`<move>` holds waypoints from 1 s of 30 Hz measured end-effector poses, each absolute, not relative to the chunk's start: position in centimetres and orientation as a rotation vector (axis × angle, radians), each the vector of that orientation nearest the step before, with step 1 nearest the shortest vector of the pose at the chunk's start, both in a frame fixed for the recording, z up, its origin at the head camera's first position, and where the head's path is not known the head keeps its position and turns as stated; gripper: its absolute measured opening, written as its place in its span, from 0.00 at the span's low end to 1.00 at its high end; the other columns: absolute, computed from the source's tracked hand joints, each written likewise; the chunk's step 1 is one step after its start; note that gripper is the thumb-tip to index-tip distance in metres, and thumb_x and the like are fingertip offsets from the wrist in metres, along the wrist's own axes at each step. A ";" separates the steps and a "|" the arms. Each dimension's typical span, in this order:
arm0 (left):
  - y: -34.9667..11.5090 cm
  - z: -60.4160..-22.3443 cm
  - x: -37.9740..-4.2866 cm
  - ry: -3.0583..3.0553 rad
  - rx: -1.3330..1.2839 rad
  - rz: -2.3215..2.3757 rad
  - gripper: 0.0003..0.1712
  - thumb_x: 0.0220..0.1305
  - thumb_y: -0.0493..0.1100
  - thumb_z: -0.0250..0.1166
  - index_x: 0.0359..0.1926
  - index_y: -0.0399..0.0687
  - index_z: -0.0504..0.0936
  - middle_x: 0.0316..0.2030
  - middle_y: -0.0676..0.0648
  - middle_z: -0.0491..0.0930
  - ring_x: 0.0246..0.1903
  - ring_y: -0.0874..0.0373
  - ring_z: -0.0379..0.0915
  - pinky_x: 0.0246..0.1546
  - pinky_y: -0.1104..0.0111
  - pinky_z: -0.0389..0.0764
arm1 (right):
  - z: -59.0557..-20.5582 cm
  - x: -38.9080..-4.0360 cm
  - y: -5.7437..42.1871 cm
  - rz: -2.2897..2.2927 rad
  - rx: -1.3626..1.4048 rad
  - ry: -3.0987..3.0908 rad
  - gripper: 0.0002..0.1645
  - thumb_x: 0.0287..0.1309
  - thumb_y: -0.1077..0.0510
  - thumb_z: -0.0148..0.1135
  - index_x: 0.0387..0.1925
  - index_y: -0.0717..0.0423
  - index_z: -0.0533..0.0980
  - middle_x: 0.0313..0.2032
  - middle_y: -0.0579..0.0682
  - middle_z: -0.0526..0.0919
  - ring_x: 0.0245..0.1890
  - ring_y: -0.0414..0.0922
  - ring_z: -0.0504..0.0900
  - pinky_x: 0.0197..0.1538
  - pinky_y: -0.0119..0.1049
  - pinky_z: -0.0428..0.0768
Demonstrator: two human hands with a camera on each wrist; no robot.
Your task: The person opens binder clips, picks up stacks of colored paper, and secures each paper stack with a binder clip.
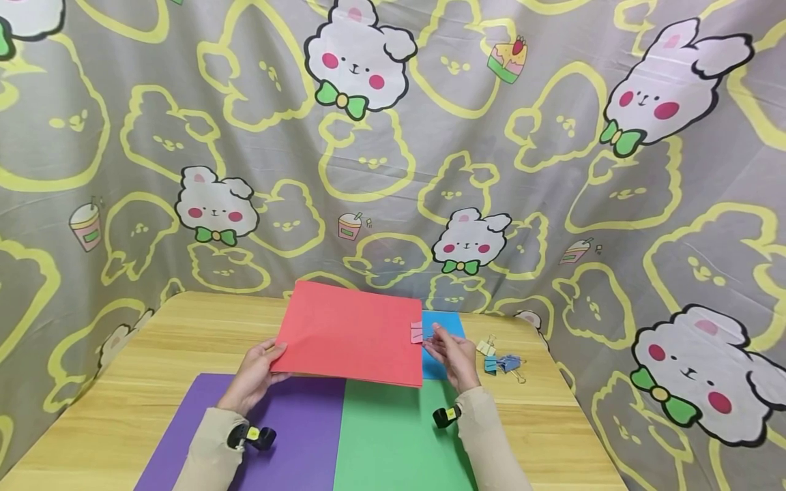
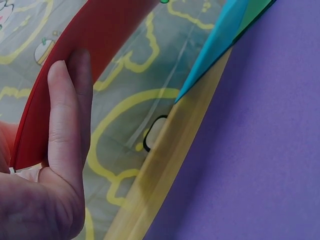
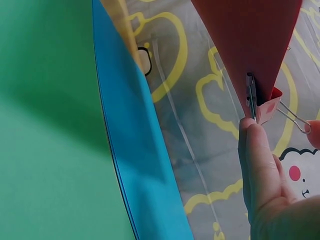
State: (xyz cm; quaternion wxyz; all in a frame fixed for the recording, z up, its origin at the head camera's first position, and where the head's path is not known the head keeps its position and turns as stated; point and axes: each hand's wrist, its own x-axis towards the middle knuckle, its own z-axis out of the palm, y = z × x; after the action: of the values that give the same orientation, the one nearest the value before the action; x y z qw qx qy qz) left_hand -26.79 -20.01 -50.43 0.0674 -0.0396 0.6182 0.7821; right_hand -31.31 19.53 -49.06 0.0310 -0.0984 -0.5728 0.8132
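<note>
Red sheets (image 1: 356,334) tilt above a wooden table (image 1: 543,416) at the frame's centre. The left hand (image 1: 254,372) grips their lower left corner, thumb on top and fingers extended flat beneath, apparently to spread the support and keep the layers from sagging. At the sheets' right edge sits a pink binder clip (image 1: 417,332). The right hand (image 1: 456,356) pinches it, thumb on a wire handle and fingertips against the opposite side, a hold that seems to give leverage over its spring; whether its mouth is fully closed I cannot tell. Holding the sheets aloft probably leaves room for fingers below.

Lower in the frame, a purple sheet (image 1: 301,436) and a green sheet (image 1: 393,436) lie side by side, a blue sheet (image 1: 448,320) behind the right hand. Right of centre, a yellow clip (image 1: 486,347), a teal clip (image 1: 490,366) and a dark blue clip (image 1: 509,363) cluster, seemingly within easy reach.
</note>
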 end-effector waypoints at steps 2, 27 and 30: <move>-20.0 -50.4 -26.8 1.863 -0.121 2.355 0.34 0.77 0.46 0.49 0.73 0.32 0.49 0.33 0.60 0.81 0.31 0.68 0.81 0.33 0.71 0.82 | -49.0 -31.3 19.6 2.502 -0.305 -1.776 0.19 0.52 0.48 0.74 0.29 0.60 0.81 0.27 0.53 0.86 0.35 0.49 0.90 0.45 0.38 0.86; -20.0 -50.2 -26.7 1.841 -0.124 2.362 0.33 0.78 0.46 0.48 0.73 0.32 0.51 0.33 0.59 0.82 0.32 0.67 0.81 0.33 0.71 0.83 | -48.9 -31.3 20.0 2.467 -0.357 -1.870 0.28 0.49 0.42 0.75 0.37 0.62 0.81 0.29 0.53 0.88 0.34 0.48 0.90 0.42 0.37 0.86; -20.0 -50.2 -26.7 1.835 -0.122 2.363 0.34 0.78 0.46 0.48 0.73 0.32 0.50 0.34 0.59 0.82 0.32 0.67 0.82 0.33 0.71 0.83 | -48.9 -31.3 20.0 2.462 -0.366 -1.870 0.29 0.49 0.42 0.75 0.39 0.62 0.81 0.29 0.52 0.88 0.33 0.47 0.90 0.42 0.37 0.86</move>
State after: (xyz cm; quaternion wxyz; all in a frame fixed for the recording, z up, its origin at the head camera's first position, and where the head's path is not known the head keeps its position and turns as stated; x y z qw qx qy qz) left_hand -26.66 -20.02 -50.22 0.0738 -0.0407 0.6112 0.7870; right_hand -31.31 19.97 -48.93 0.0142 -0.1175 -0.6007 0.7907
